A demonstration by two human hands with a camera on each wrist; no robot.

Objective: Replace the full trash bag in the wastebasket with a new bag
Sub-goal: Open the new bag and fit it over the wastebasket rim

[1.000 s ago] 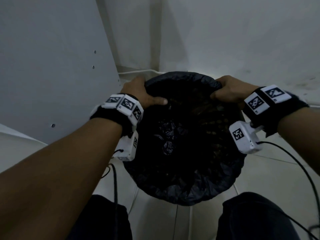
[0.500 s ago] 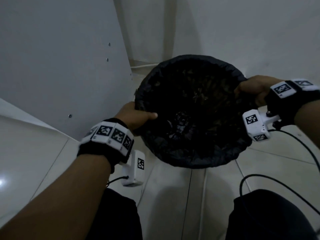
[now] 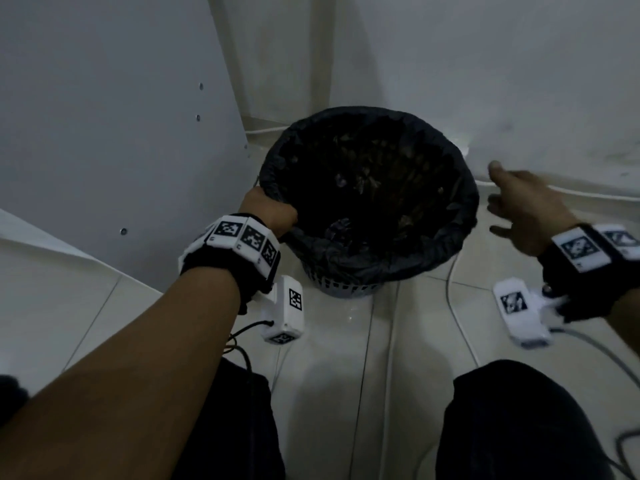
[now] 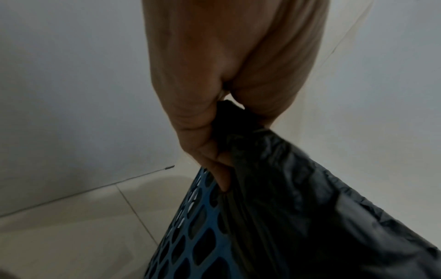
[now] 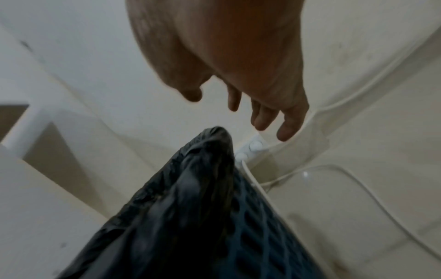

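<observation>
One hand, the left hand (image 3: 268, 213), pinches the black bag (image 3: 446, 237) at the basket (image 3: 341, 289) rim to lift it free; the right hand (image 3: 519, 209) hovers released, fingers spread

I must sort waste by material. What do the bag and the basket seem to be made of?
Bag: thin black plastic film, slightly glossy; it crinkles over the rim. Basket: probably rigid blue plastic, matte, with moulded holes.
</observation>
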